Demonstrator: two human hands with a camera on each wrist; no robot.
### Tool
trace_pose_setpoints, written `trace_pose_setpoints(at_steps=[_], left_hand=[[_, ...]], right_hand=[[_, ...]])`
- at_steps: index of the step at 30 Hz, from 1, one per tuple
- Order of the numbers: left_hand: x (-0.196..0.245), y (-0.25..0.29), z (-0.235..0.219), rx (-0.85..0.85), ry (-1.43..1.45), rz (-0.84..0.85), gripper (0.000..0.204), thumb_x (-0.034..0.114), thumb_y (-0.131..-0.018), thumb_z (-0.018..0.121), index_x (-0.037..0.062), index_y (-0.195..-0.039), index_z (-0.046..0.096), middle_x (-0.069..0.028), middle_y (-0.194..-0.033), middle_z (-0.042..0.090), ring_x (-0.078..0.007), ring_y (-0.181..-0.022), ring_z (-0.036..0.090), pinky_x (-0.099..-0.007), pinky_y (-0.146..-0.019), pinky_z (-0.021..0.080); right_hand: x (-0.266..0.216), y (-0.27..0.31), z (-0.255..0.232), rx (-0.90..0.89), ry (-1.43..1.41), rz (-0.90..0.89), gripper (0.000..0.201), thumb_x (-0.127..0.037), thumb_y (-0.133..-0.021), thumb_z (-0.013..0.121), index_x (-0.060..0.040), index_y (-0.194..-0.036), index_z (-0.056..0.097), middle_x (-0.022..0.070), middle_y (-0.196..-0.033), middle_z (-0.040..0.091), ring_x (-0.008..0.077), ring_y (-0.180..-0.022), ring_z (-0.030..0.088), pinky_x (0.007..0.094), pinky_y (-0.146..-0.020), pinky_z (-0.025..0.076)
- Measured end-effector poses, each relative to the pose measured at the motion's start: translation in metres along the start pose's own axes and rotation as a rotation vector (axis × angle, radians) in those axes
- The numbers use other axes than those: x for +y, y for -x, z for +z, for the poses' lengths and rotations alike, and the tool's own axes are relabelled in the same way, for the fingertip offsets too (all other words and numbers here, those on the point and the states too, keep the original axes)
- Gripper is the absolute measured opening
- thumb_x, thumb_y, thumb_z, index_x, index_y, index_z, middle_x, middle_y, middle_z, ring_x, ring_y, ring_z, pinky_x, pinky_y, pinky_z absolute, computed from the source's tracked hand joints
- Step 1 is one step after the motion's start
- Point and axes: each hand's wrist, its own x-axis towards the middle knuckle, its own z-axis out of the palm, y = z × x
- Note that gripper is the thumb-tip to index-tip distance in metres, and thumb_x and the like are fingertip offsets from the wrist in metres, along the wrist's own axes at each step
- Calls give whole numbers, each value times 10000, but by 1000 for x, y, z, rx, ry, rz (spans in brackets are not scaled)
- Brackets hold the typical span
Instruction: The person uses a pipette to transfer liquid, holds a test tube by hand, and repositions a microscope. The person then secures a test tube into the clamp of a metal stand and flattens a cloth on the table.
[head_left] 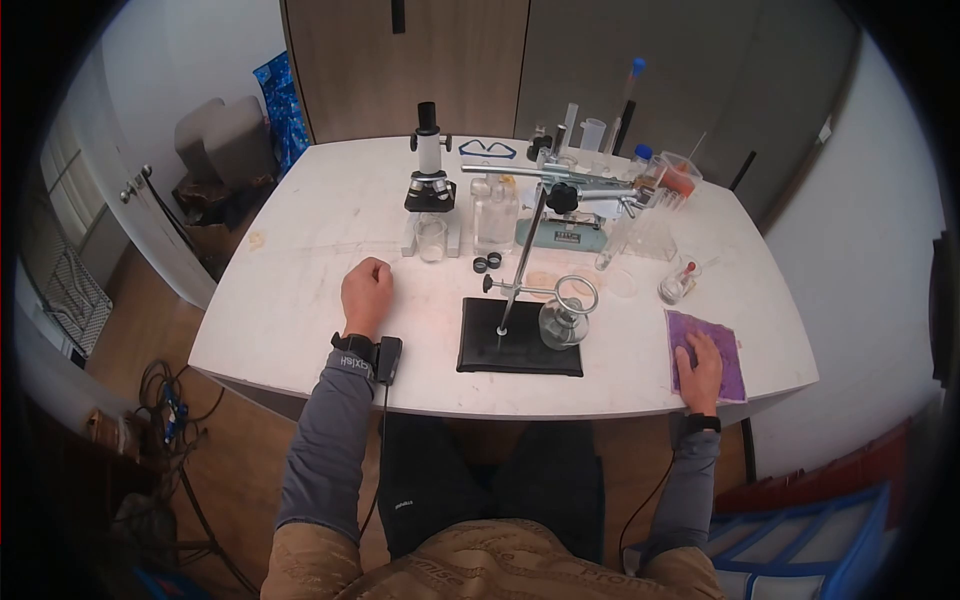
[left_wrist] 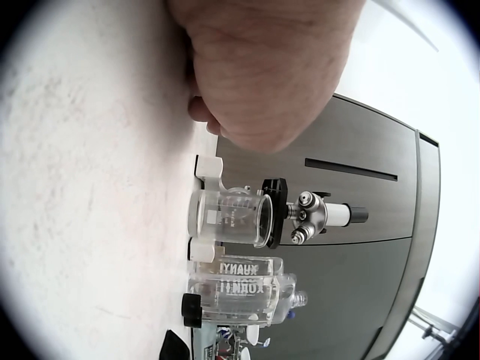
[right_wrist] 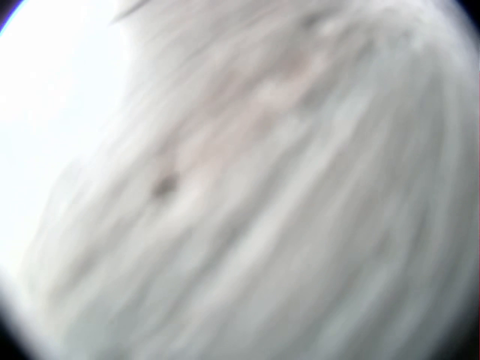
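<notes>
My left hand (head_left: 368,296) rests on the white table with its fingers curled in and nothing held. The left wrist view shows the heel of that hand (left_wrist: 266,67) close up, with a glass beaker (left_wrist: 229,217) and the microscope (left_wrist: 307,214) beyond it. On the table's right side my right hand (head_left: 702,368) lies on a purple cloth (head_left: 687,325), fingers extended over it. A black stand base (head_left: 480,345) stands between the hands, carrying a rod with a ring, and a round glass flask (head_left: 563,328) sits at the ring. The right wrist view is a pale blur.
Behind the left hand stand the beaker (head_left: 431,240), microscope (head_left: 429,160) and clear bottles (head_left: 494,220), with small black caps (head_left: 487,262) in front. A teal balance (head_left: 562,235) and a test-tube rack (head_left: 652,238) are further right. A small glass dish (head_left: 677,289) stands behind the cloth.
</notes>
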Motion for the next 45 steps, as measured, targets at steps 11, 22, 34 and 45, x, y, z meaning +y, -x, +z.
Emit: trace_pose_setpoints(at_steps=[11, 22, 34, 45], left_hand=[[1, -1, 1, 10, -12, -2, 192, 191, -945, 653, 41, -911, 768, -167, -788, 736, -347, -723, 714, -438, -680, 554], [-2, 0, 1, 2, -2, 19, 204, 195, -946, 657, 26, -955, 771, -123, -757, 733, -239, -675, 693, -372, -662, 542], [0, -1, 0, -12, -12, 14, 210, 198, -954, 653, 22, -951, 767, -137, -768, 732, -244, -691, 697, -373, -671, 543], [1, 0, 0, -16, -2, -24, 201, 195, -956, 641, 38, -930, 764, -160, -819, 747, -339, -745, 712, -434, -712, 552]], right_hand=[[-2, 0, -2, -7, 15, 4, 391, -237, -976, 723, -6, -1291, 713, 222, -1441, 645, 431, -1389, 545, 491, -1190, 392], [-1, 0, 0, 14, -22, 21, 389, -241, -957, 740, -9, -1268, 733, 217, -1431, 653, 415, -1383, 549, 496, -1194, 383], [-5, 0, -2, 17, -23, 16, 390, -243, -955, 741, -3, -1263, 734, 216, -1428, 655, 416, -1373, 555, 495, -1188, 391], [-3, -2, -7, 6, -41, -12, 435, -245, -959, 740, 1, -1316, 702, 229, -1453, 631, 427, -1393, 537, 501, -1194, 385]])
